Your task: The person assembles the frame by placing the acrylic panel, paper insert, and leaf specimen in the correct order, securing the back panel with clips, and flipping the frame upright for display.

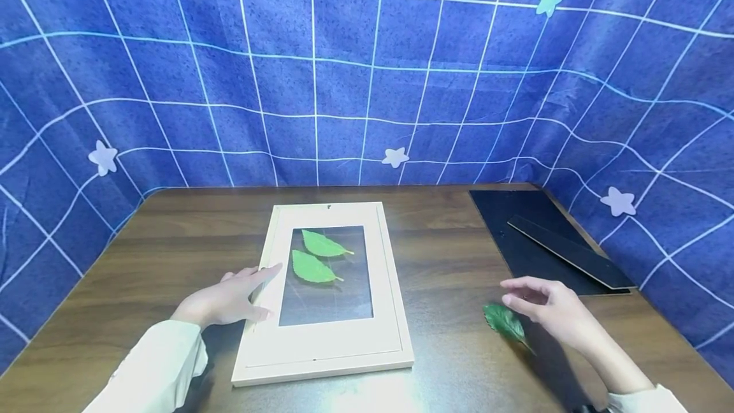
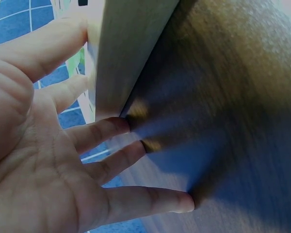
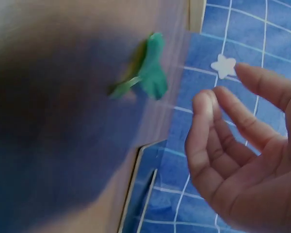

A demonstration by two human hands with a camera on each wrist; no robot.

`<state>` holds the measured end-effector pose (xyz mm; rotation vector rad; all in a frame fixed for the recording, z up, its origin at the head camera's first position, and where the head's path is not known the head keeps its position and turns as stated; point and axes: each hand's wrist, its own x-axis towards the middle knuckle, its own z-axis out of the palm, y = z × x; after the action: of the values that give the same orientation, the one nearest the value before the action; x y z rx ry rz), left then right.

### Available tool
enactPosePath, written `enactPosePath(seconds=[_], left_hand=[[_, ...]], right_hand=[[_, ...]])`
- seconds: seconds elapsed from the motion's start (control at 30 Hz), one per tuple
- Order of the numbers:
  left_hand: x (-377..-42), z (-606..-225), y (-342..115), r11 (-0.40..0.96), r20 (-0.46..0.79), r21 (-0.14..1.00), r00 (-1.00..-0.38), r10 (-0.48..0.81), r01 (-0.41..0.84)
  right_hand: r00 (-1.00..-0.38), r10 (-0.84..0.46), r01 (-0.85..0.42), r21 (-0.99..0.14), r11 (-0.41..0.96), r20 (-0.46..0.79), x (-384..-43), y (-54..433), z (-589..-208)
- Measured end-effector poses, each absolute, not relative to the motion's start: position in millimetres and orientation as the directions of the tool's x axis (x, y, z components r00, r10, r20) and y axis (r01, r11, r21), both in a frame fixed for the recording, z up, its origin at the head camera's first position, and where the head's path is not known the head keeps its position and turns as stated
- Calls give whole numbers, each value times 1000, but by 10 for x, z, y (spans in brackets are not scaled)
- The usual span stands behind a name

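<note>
A pale picture frame (image 1: pixel 321 344) lies flat on the table, with two light green leaves (image 1: pixel 322 244) on the glass in its opening. Along its left side rests my left hand (image 1: pixel 232 298), thumb and index finger on the border. In the left wrist view the fingers of the left hand (image 2: pixel 53 141) are spread and fairly straight, other fingertips on the tabletop. My right hand (image 1: pixel 559 311) hovers just above a darker green leaf (image 1: pixel 504 322), fingers loosely bent. The right wrist view shows a gap between that leaf (image 3: pixel 153 68) and the right hand (image 3: pixel 247 160), which holds nothing.
At the table's back right lies a black backing board (image 1: pixel 493 215), with a narrow black strip (image 1: pixel 568 252) across it. Blue gridded cloth (image 1: pixel 344 94) with stars hangs behind and beside the brown wooden table (image 1: pixel 183 234).
</note>
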<state>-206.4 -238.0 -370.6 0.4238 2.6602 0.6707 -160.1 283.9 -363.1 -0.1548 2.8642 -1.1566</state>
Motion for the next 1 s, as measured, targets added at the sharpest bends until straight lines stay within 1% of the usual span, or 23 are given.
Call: enactPosePath(seconds=[0.13,0.37,0.6,0.8,1.0], left_hand=[[-2059,-3708,-2371,843,-269,500,-890,369,199],[-2052,-3695,-2370,843,-255,494,-890,377,216],[-2048,-3695,-2369,840,-256,500,-889,379,213],[-2038,-3672,-2362,845,-271,499,-891,364,193],[-2033,-3680,-2373,839,-261,502,-889,377,209]], right_hand=[[-996,-70,-17,-670,742,-51,-1511,2948,-3689],[-995,-81,-33,-574,818,-58,-1417,3049,-3794],[-987,-116,-30,-583,812,-111,-1405,3051,-3898],[-988,-130,-59,-555,830,-89,-1400,3005,-3931],[-988,-144,-94,-510,855,-59,-1428,2947,-3917]])
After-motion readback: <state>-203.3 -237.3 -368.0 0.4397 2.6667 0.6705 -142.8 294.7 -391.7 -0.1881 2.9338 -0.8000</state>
